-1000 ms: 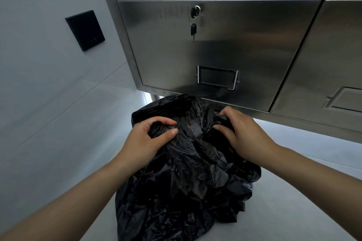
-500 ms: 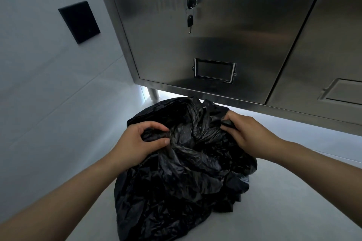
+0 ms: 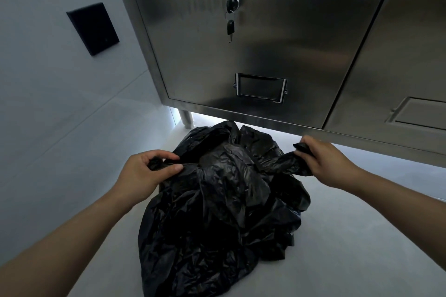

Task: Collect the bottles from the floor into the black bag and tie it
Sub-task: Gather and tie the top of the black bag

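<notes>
- Two bare forearms reach in from the bottom corners of the head view, one on each side of the bag.
- The black bag point(image 3: 217, 224), of crinkled glossy plastic, sits slumped on the pale floor point(image 3: 362, 236) between the arms. Its folds are closed over the top, so what lies inside cannot be seen.
- The left hand point(image 3: 142, 173) is at the bag's upper left edge. Its fingers point(image 3: 171, 167) are curled and pinch a bunched fold of plastic between thumb and forefinger.
- The right hand point(image 3: 325, 164) is off the bag's upper right side. Its fingers point(image 3: 311, 144) are clenched round a twisted strip of the bag's mouth. The strip runs taut from the bag to the fist, and a short end sticks out past the knuckles.
- The two gripped parts are well apart, with the bag's crumpled top between them.
- Just beyond the bag a round metal leg point(image 3: 185, 118) stands on the floor and holds up a stainless steel cabinet point(image 3: 301, 50). A bright strip of light shows in the gap below the cabinet.
- Low on the cabinet door is a metal label holder point(image 3: 260, 88). Its window is dark and any writing in it cannot be read.
- Higher on the same door is a lock point(image 3: 233, 3), with a black-headed key point(image 3: 230, 27) hanging below it on a ring.
- To the right a second steel door has a recessed panel point(image 3: 417, 113).
- On the left a grey wall point(image 3: 48, 103) carries a black rectangular plate point(image 3: 93, 28).
</notes>
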Action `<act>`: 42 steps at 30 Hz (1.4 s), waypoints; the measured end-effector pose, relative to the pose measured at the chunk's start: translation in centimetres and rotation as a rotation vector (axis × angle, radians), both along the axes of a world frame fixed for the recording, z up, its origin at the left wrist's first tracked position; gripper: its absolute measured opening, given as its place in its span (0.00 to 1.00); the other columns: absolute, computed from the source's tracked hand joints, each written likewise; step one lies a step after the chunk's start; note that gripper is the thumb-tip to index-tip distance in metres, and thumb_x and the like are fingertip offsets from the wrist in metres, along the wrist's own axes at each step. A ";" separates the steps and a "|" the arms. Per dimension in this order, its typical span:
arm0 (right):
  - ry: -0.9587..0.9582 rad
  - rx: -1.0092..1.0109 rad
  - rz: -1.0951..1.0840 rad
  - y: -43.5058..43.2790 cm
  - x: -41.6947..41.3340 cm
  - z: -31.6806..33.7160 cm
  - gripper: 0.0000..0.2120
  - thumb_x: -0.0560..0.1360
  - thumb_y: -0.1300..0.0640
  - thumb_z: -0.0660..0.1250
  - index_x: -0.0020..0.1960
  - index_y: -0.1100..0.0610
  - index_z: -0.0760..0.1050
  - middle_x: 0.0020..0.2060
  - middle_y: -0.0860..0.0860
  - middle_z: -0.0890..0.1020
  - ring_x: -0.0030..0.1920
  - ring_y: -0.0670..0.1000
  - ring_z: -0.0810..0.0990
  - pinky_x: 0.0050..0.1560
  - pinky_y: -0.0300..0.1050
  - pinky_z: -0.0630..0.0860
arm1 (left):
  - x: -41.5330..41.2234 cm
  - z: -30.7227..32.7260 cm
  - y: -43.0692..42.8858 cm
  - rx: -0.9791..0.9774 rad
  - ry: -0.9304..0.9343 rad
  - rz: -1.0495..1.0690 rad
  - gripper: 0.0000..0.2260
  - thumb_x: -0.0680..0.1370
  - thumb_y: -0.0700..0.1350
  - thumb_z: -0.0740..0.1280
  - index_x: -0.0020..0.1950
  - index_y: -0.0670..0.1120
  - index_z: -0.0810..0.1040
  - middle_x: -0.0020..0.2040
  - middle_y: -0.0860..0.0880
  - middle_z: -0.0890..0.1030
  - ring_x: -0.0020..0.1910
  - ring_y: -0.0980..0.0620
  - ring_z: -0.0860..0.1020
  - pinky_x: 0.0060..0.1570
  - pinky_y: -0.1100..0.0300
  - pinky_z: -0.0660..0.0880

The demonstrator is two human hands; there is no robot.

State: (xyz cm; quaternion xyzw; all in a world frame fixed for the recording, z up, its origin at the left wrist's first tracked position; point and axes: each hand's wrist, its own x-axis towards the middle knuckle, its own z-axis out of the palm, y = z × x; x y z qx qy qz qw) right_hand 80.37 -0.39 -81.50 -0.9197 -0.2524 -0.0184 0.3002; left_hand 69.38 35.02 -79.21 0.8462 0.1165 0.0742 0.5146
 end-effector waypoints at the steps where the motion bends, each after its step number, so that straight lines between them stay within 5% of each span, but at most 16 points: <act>1: 0.008 -0.008 -0.008 -0.3 0.1 -0.1 0.11 0.77 0.56 0.61 0.41 0.61 0.66 0.30 0.48 0.74 0.32 0.47 0.72 0.33 0.34 0.66 | -0.1 -0.1 0.5 0.010 0.010 0.011 0.06 0.67 0.43 0.76 0.39 0.53 0.83 0.25 0.57 0.76 0.24 0.62 0.72 0.28 0.76 0.67; 5: 0.019 -0.021 -0.052 -0.9 0.4 -0.3 0.10 0.77 0.56 0.61 0.41 0.61 0.67 0.30 0.49 0.74 0.32 0.50 0.71 0.32 0.34 0.65 | 0.1 -0.4 1.4 0.004 0.030 0.039 0.05 0.67 0.45 0.76 0.38 0.56 0.83 0.30 0.46 0.76 0.25 0.58 0.69 0.27 0.74 0.66; 11: 0.036 0.078 -0.088 1.1 0.1 0.0 0.13 0.78 0.56 0.60 0.37 0.52 0.61 0.29 0.47 0.71 0.31 0.46 0.69 0.30 0.32 0.65 | 0.8 0.5 0.7 -0.108 -0.015 0.065 0.05 0.72 0.45 0.72 0.42 0.56 0.84 0.30 0.52 0.75 0.25 0.62 0.72 0.27 0.75 0.67; 15: 0.124 0.217 -0.111 2.9 -0.1 1.1 0.10 0.78 0.51 0.59 0.42 0.56 0.66 0.32 0.50 0.73 0.32 0.48 0.69 0.31 0.34 0.65 | 1.6 1.7 -0.3 -0.109 -0.041 0.030 0.05 0.72 0.48 0.70 0.48 0.55 0.82 0.35 0.54 0.80 0.31 0.64 0.77 0.30 0.76 0.69; 19: 0.351 0.490 -0.036 4.9 -0.7 2.7 0.10 0.77 0.45 0.59 0.46 0.50 0.71 0.35 0.46 0.74 0.33 0.45 0.72 0.38 0.42 0.70 | 1.8 2.1 -1.8 -0.022 -0.038 -0.124 0.07 0.77 0.45 0.66 0.51 0.56 0.79 0.32 0.65 0.79 0.30 0.67 0.75 0.31 0.76 0.69; 23: 0.652 0.664 0.112 7.0 -1.2 4.1 0.15 0.73 0.50 0.54 0.52 0.48 0.77 0.47 0.48 0.81 0.43 0.46 0.78 0.39 0.42 0.72 | 1.9 2.4 -2.7 0.125 0.030 -0.225 0.16 0.74 0.50 0.55 0.56 0.65 0.74 0.36 0.59 0.77 0.35 0.64 0.74 0.36 0.71 0.69; 25: 0.608 0.593 0.155 7.7 -1.5 4.5 0.16 0.74 0.56 0.52 0.53 0.50 0.76 0.51 0.56 0.80 0.44 0.48 0.77 0.41 0.43 0.75 | 2.1 2.3 -3.2 0.193 0.042 -0.278 0.17 0.75 0.47 0.55 0.59 0.66 0.71 0.43 0.60 0.76 0.40 0.67 0.75 0.41 0.71 0.68; 29: 0.377 0.397 0.131 8.3 -2.1 4.4 0.13 0.79 0.60 0.57 0.57 0.47 0.74 0.54 0.52 0.76 0.46 0.43 0.78 0.41 0.28 0.73 | 1.9 1.9 -3.7 0.296 0.019 -0.340 0.20 0.79 0.42 0.61 0.66 0.62 0.68 0.46 0.63 0.77 0.45 0.70 0.76 0.41 0.78 0.68; 33: 0.296 0.340 0.089 8.3 -2.5 3.8 0.14 0.77 0.58 0.63 0.62 0.52 0.73 0.49 0.51 0.78 0.46 0.47 0.80 0.47 0.34 0.76 | 2.0 1.7 -4.1 0.224 -0.038 -0.236 0.24 0.75 0.45 0.69 0.67 0.62 0.68 0.43 0.62 0.80 0.45 0.64 0.79 0.47 0.74 0.73; 37: 0.188 0.379 -0.015 9.5 -3.4 3.0 0.12 0.75 0.55 0.66 0.57 0.51 0.76 0.45 0.48 0.77 0.43 0.44 0.79 0.46 0.33 0.75 | 2.1 1.6 -5.6 0.115 -0.077 -0.133 0.21 0.69 0.46 0.74 0.59 0.61 0.75 0.36 0.59 0.81 0.35 0.60 0.80 0.39 0.76 0.72; 42: 0.105 0.374 -0.117 10.6 -3.9 1.8 0.12 0.74 0.54 0.67 0.57 0.54 0.76 0.45 0.46 0.75 0.41 0.43 0.77 0.43 0.30 0.73 | 1.8 1.8 -7.6 0.124 -0.096 -0.236 0.13 0.71 0.47 0.73 0.45 0.66 0.80 0.40 0.62 0.84 0.39 0.64 0.82 0.40 0.75 0.73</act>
